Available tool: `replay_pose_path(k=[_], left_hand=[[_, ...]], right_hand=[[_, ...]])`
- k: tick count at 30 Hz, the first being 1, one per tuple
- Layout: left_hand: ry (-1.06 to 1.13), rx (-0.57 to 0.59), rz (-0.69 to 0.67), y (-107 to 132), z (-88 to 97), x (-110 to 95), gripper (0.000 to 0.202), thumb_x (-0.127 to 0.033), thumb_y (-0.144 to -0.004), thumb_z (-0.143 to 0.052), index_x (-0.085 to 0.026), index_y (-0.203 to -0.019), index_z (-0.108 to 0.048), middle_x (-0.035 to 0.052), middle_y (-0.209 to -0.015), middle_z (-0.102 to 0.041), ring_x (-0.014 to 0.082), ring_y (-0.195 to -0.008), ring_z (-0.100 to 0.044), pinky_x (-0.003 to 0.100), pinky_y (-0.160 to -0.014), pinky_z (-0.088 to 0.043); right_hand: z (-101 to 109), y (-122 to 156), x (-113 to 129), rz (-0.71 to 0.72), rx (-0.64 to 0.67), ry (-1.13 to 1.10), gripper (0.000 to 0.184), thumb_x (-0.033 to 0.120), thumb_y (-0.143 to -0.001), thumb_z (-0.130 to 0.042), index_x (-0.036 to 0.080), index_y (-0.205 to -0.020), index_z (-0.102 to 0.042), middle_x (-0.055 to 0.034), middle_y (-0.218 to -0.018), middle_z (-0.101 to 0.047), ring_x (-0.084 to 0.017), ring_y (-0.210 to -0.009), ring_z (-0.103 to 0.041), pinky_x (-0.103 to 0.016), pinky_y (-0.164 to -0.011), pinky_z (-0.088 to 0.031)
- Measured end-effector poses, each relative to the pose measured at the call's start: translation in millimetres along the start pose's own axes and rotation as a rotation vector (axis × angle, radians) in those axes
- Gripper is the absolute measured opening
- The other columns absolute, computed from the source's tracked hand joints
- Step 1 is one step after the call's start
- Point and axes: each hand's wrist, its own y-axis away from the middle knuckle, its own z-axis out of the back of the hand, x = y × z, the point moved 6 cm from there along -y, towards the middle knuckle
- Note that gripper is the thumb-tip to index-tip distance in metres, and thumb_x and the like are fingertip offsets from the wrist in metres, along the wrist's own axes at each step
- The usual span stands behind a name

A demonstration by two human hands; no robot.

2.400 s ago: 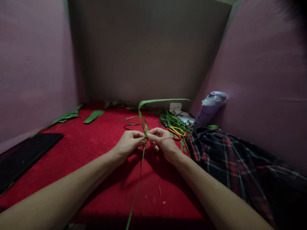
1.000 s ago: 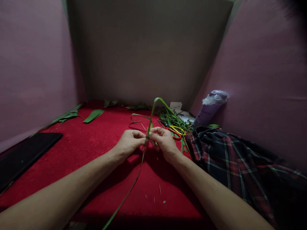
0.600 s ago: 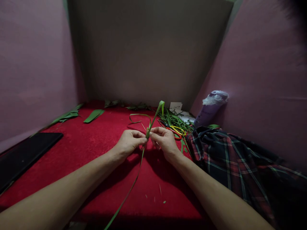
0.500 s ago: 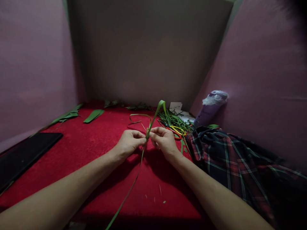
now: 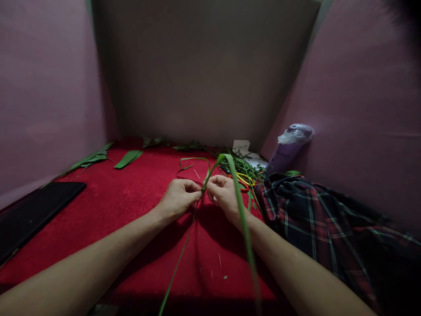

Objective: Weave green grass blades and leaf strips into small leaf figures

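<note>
My left hand (image 5: 179, 196) and my right hand (image 5: 223, 192) meet over the red cloth (image 5: 131, 210), both pinching one long green leaf strip (image 5: 241, 210) at the same spot. From the pinch the strip arches up and folds back down across my right wrist toward me. Another length of it runs from the pinch down to the bottom edge. A thin curl of leaf lies on the cloth just behind my hands.
Scissors with red and yellow handles (image 5: 241, 181) lie in a pile of green cuttings (image 5: 241, 166) behind my right hand. A plaid cloth (image 5: 315, 219) covers the right side, a purple wrapped cylinder (image 5: 287, 147) leans beyond it. A black tablet (image 5: 29, 215) lies left, cut leaves (image 5: 128, 159) far left.
The free upper end of the strip, which stood up and away behind my hands, has swung over and down across my right wrist. Both hands stay pinched in place.
</note>
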Motion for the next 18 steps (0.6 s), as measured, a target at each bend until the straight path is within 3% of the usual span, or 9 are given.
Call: replay_pose_path(k=[13,18], left_hand=[[-0.080,-0.017,-0.076,0.6,0.6,-2.8,0.013,-0.025,-0.062,-0.060,-0.013,-0.057,-0.062,-0.0020,-0.046,-0.052,0.0083,-0.043,-0.042,0.020,-0.042,-0.030],[0.034,0.004,0.030,1.1,-1.2,1.1,0.013,-0.025,-0.058,-0.063,-0.012,-0.056,-0.059,-0.0029,-0.044,-0.050,0.0076,-0.040,-0.041,0.020,-0.041,-0.029]], right_hand=[[0.1,2.0,-1.9,-0.048,-0.061,-0.070,0.008,0.019,-0.063,-0.052,0.016,-0.057,-0.049,0.0070,-0.038,-0.043,-0.004,-0.032,-0.032,-0.016,-0.033,-0.024],[-1.3,3.1,0.0,-0.045,-0.044,-0.081,0.012,0.021,-0.063,-0.056,0.016,-0.055,-0.048,0.0064,-0.038,-0.043,-0.005,-0.032,-0.032,-0.017,-0.033,-0.024]])
